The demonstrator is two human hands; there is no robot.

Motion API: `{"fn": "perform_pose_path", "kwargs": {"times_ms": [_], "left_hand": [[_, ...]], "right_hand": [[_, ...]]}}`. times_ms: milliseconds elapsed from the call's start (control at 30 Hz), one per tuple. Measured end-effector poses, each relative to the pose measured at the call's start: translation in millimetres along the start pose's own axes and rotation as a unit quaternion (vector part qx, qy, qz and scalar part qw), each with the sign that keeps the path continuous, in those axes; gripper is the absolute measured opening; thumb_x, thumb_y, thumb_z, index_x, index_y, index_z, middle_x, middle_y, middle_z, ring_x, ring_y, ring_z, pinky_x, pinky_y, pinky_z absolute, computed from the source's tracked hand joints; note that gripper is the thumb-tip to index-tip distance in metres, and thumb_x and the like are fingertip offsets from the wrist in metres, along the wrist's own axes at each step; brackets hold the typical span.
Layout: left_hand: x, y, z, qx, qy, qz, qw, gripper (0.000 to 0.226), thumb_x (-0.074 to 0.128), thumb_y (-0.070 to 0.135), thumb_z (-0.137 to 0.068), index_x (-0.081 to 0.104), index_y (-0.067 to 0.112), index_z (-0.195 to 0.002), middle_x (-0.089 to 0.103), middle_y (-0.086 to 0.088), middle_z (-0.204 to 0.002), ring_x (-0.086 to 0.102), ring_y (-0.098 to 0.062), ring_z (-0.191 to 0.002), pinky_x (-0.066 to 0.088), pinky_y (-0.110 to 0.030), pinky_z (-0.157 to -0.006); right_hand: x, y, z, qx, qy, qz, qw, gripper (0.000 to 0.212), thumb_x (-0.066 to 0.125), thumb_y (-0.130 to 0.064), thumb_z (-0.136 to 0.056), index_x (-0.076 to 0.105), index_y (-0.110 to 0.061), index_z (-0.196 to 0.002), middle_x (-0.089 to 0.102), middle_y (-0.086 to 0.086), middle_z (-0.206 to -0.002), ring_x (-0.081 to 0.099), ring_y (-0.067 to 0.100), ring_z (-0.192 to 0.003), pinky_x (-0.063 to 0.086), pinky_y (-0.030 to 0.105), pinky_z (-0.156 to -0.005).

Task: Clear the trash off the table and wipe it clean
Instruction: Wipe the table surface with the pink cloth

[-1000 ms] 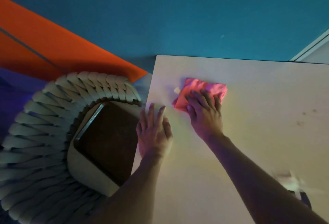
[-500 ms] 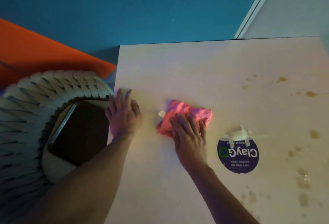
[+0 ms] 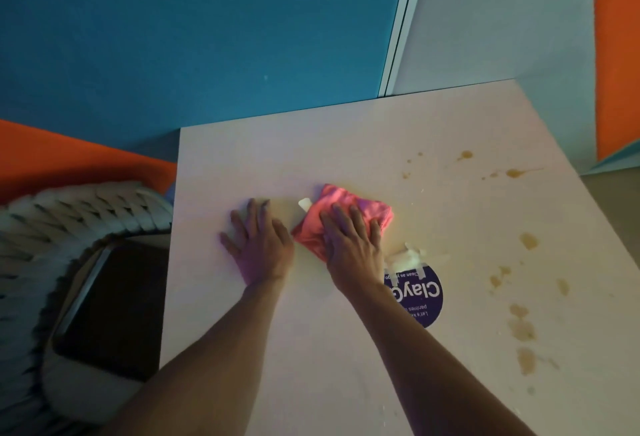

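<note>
A folded pink cloth (image 3: 346, 201) lies on the pale square table (image 3: 346, 349) near its middle. My right hand (image 3: 353, 245) presses flat on the cloth with fingers spread and straight. My left hand (image 3: 261, 245) rests flat on the bare tabletop just left of the cloth, fingers straight. A small white scrap (image 3: 304, 203) sits at the cloth's upper left corner. Brown spill stains (image 3: 519, 328) dot the right side of the table, with more at the far right (image 3: 514, 173). A white smear of crumpled residue (image 3: 410, 257) lies right of my right hand.
A round purple ClayGo sticker (image 3: 427, 300) is stuck to the table, partly under my right forearm. Left of the table stands a chair with a woven pale backrest (image 3: 69, 210) and a dark seat (image 3: 117, 314). A blue wall (image 3: 207, 37) rises behind.
The view has swung right, showing more stained table. My right hand has slid the cloth toward the table's middle, and my left hand has moved off the left edge onto the tabletop.
</note>
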State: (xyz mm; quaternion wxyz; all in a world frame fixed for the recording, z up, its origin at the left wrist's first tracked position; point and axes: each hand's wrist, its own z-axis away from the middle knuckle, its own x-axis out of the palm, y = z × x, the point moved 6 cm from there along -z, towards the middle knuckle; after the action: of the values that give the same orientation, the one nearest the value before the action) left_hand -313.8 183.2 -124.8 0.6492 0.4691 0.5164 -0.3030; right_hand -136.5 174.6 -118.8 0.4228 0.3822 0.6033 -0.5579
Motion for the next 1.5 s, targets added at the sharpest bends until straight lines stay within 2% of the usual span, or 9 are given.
{"fn": "perform_pose_path", "kwargs": {"times_ms": [167, 267, 400, 500, 567, 833, 1033, 1267, 1500], "left_hand": [[23.0, 47.8, -28.3, -0.018, -0.064, -0.029, 0.997, 0.066, 0.016, 0.050, -0.097, 0.021, 0.032, -0.160, 0.007, 0.000, -0.171, 0.000, -0.038, -0.156, -0.003, -0.073, -0.115], [32.8, 72.2, -52.5, -0.003, -0.068, -0.056, 0.996, 0.062, 0.016, 0.053, -0.102, 0.012, 0.035, -0.161, 0.002, 0.000, -0.171, -0.002, -0.039, -0.155, -0.002, -0.075, -0.114], [37.4, 75.7, -59.1, 0.004, -0.003, -0.070, 0.998, 0.068, 0.016, 0.058, -0.096, 0.030, 0.034, -0.158, 0.021, 0.000, -0.168, 0.016, -0.038, -0.154, 0.008, -0.074, -0.114], [35.3, 78.1, -58.7, 0.008, 0.033, -0.052, 0.998, 0.062, 0.029, 0.056, -0.098, 0.042, 0.032, -0.153, 0.033, 0.001, -0.164, 0.028, -0.037, -0.151, 0.014, -0.074, -0.113], [35.0, 76.9, -57.1, 0.008, 0.044, -0.062, 0.997, 0.060, 0.035, 0.054, -0.097, 0.042, 0.033, -0.153, 0.033, 0.002, -0.164, 0.029, -0.036, -0.151, 0.016, -0.074, -0.113], [33.1, 79.7, -58.7, -0.008, 0.028, -0.072, 0.997, 0.063, 0.028, 0.055, -0.096, 0.037, 0.035, -0.155, 0.029, 0.003, -0.165, 0.023, -0.035, -0.153, 0.015, -0.070, -0.115], [35.0, 76.1, -60.3, -0.013, 0.032, -0.072, 0.997, 0.063, 0.030, 0.056, -0.096, 0.036, 0.036, -0.155, 0.029, 0.004, -0.166, 0.022, -0.034, -0.153, 0.014, -0.070, -0.116], [33.6, 72.8, -59.6, -0.012, 0.026, -0.070, 0.997, 0.063, 0.028, 0.056, -0.097, 0.033, 0.036, -0.156, 0.025, 0.005, -0.167, 0.018, -0.033, -0.154, 0.011, -0.070, -0.116], [30.9, 76.4, -55.2, -0.007, 0.004, -0.052, 0.999, 0.066, 0.024, 0.055, -0.094, 0.031, 0.036, -0.157, 0.020, 0.008, -0.168, 0.012, -0.031, -0.156, 0.003, -0.070, -0.117]], "right_hand": [[0.9, 24.4, -25.6, 0.001, 0.045, 0.011, 0.999, 0.049, 0.032, -0.043, -0.101, 0.047, -0.032, -0.147, 0.042, -0.005, -0.155, 0.032, 0.028, -0.147, 0.016, 0.056, -0.117], [-0.8, 33.8, -43.5, 0.004, 0.056, 0.030, 0.998, 0.051, 0.030, -0.042, -0.101, 0.046, -0.029, -0.148, 0.041, -0.002, -0.156, 0.031, 0.030, -0.147, 0.011, 0.056, -0.116], [-6.7, 51.2, -75.2, 0.006, 0.080, 0.032, 0.996, 0.050, 0.033, -0.042, -0.102, 0.046, -0.028, -0.149, 0.042, -0.001, -0.156, 0.031, 0.030, -0.147, 0.014, 0.059, -0.118], [-8.7, 68.7, -107.9, 0.022, 0.074, 0.033, 0.996, 0.051, 0.035, -0.044, -0.101, 0.046, -0.026, -0.148, 0.044, 0.000, -0.154, 0.033, 0.032, -0.146, 0.016, 0.061, -0.117], [-9.9, 79.7, -129.6, 0.023, 0.060, 0.037, 0.997, 0.053, 0.032, -0.044, -0.101, 0.045, -0.026, -0.148, 0.042, 0.001, -0.155, 0.032, 0.032, -0.146, 0.017, 0.062, -0.116], [-20.0, 111.1, -185.6, -0.020, 0.021, 0.057, 0.998, 0.057, 0.023, -0.046, -0.102, 0.037, -0.024, -0.153, 0.032, 0.003, -0.161, 0.024, 0.034, -0.149, 0.013, 0.064, -0.117], [-20.4, 99.4, -160.9, -0.023, 0.054, 0.053, 0.997, 0.052, 0.032, -0.041, -0.101, 0.047, -0.022, -0.147, 0.042, 0.007, -0.154, 0.036, 0.037, -0.142, 0.022, 0.062, -0.114], [-29.6, 94.4, -71.0, -0.025, 0.079, 0.042, 0.996, 0.048, 0.041, -0.039, -0.101, 0.049, -0.024, -0.146, 0.046, 0.004, -0.152, 0.038, 0.034, -0.141, 0.027, 0.058, -0.113], [-36.2, 112.6, -33.9, 0.011, 0.030, 0.061, 0.998, 0.051, 0.033, -0.043, -0.101, 0.045, -0.030, -0.149, 0.042, 0.000, -0.155, 0.037, 0.030, -0.143, 0.029, 0.057, -0.113]]}}
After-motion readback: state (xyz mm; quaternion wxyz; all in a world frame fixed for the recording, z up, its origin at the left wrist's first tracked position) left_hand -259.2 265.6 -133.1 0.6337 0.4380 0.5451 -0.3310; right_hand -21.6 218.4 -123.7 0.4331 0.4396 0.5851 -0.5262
